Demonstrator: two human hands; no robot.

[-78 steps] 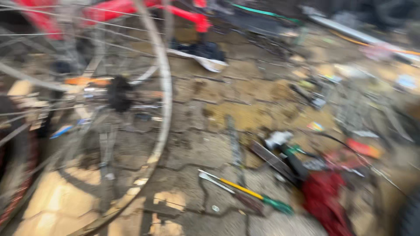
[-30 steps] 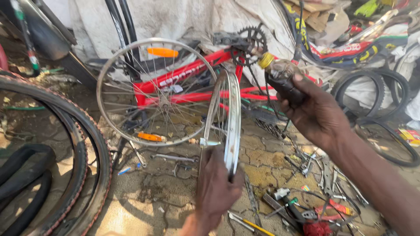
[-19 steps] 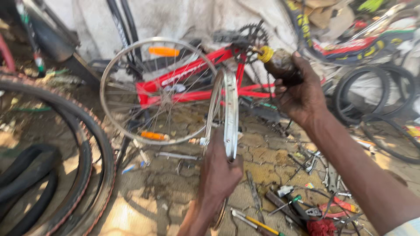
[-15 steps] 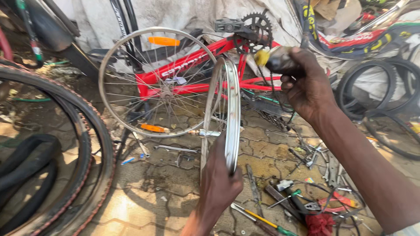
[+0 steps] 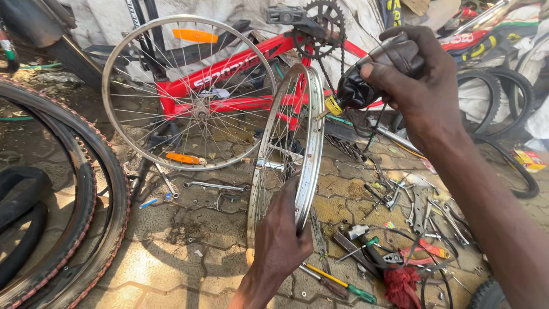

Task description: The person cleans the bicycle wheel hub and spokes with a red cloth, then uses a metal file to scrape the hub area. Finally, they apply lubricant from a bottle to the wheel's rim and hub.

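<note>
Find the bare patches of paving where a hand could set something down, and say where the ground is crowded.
Bare paving lies low in the picture, between the tyre on the left and the left hand gripping the loose rim. Right of the rim it is crowded: tools and a red rag below the right hand with its bottle.

We see two bare hands and forearms, nothing worn on either. Left hand: no glove, ring, watch or strap; wrist and forearm uncovered down to the near frame edge. Right hand: also ungloved and ringless; thumb has a short, plain nail. Right forearm is bare along its whole visible length to the near right corner, with no sleeve or cuff in frame.
</note>
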